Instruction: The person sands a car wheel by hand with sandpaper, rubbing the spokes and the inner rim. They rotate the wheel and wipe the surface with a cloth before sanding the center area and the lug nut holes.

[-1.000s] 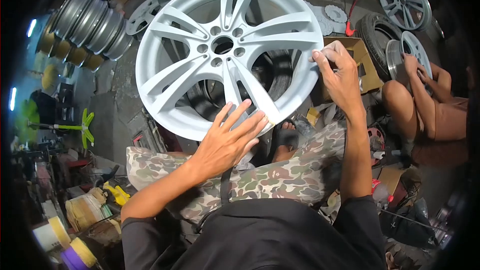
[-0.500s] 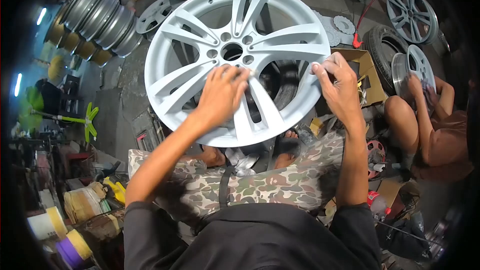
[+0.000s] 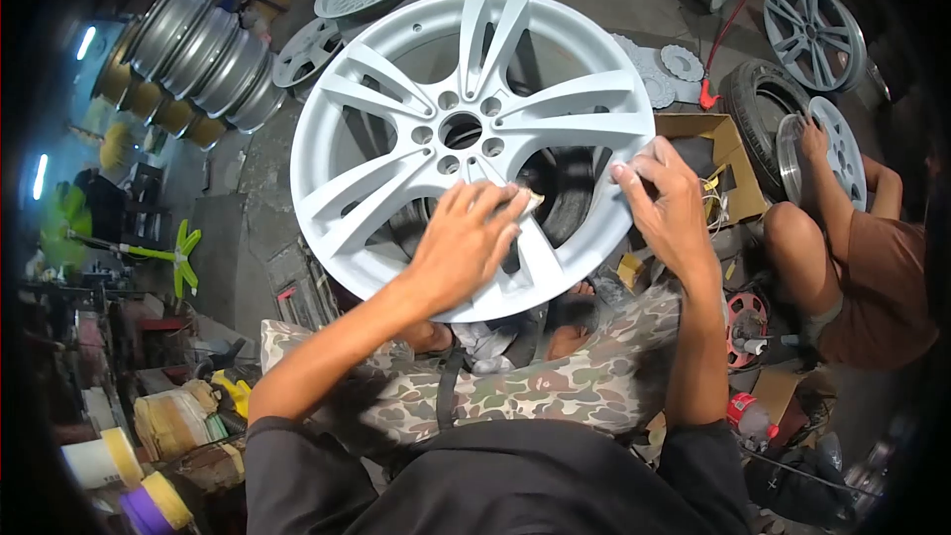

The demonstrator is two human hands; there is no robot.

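A large pale grey alloy wheel (image 3: pixel 327 173) with paired spokes lies face up in front of me, above my camouflage-clad legs. My left hand (image 3: pixel 468 243) is on the lower spokes, its fingers pressed over a small whitish pad (image 3: pixel 533 202) that sticks out past the fingertips. At the wheel's right rim, my right hand (image 3: pixel 666 198) is closed round the outer edge, thumb on the face side. The ends of its other fingers are partly hidden.
Stacked rims (image 3: pixel 203 50) stand at upper left. A green fan (image 3: pixel 183 258) is at left. An open cardboard box (image 3: pixel 738 163) and a tyre (image 3: pixel 758 104) are at right, beside a co-worker (image 3: pixel 877 267) handling another wheel (image 3: pixel 837 154). Tape rolls (image 3: pixel 154 505) are at lower left.
My left hand has moved down and slightly right along the lower spoke, showing more of the pad. The wheel appears slightly lower in view. My right hand remains at the rim.
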